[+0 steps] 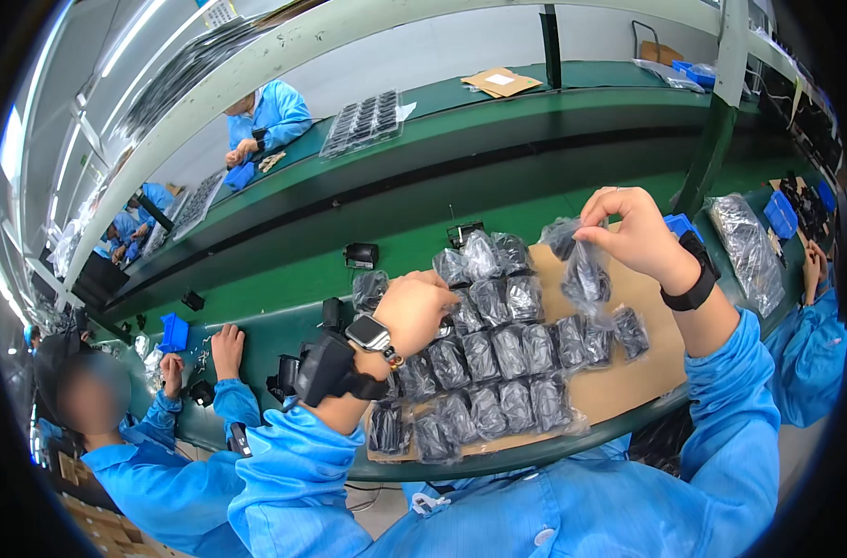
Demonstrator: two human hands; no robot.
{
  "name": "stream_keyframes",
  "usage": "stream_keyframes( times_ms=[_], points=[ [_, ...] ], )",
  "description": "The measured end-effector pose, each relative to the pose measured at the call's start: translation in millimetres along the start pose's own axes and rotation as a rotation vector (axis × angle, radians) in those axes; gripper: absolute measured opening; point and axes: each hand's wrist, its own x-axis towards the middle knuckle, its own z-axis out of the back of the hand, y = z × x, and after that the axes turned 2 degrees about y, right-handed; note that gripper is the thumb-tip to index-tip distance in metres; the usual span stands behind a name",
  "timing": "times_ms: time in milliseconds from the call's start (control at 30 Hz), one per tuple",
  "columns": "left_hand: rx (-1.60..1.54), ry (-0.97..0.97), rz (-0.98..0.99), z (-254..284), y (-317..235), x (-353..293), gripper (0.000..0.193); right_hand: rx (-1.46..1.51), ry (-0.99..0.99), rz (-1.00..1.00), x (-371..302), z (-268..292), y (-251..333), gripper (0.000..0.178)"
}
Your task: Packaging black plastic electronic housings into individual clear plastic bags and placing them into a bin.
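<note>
Raised above the right part of the cardboard sheet [646, 372], my right hand [633, 232] pinches a clear plastic bag [586, 279] between thumb and fingers. The bag hangs down, and something dark shows through it. My left hand [409, 312] is over the left side of the sheet, its fingers curled together at the edge of the bagged black items. What those fingers hold, if anything, is hidden. Several black items in clear bags [479, 358] lie in close rows on the sheet, with one bagged item [631, 332] at the right end of a row.
Loose black devices [360, 256] lie on the green table beyond and left of the sheet. A co-worker [163, 465] sits close on my left, another [809, 335] on my right. Blue bins [174, 332] stand nearby. A pale frame post [732, 56] rises at the back right.
</note>
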Motion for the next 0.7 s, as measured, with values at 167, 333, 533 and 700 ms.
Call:
stream_keyframes(
  times_ms=[167, 333, 533, 700],
  points=[
    [0.252, 0.03, -0.053, -11.6, 6.5, 1.8, 0.006, -0.11, -0.02, 0.132, 0.8, -1.0, -11.4, 0.008],
    [0.256, -0.003, -0.187, -4.4, 10.3, 4.0, 0.006, 0.343, -0.08, -0.048, 1.2, -9.9, -15.4, 0.015],
    [0.274, -0.12, -0.307, 35.3, -24.7, 25.8, 0.006, -0.279, 0.158, 0.235, 3.2, -48.0, 2.1, 0.023],
    [0.167, -0.224, -0.362, 43.3, -48.8, 41.4, 0.006, 0.117, 0.373, 0.001, 5.8, -86.7, 25.0, 0.021]
  ],
)
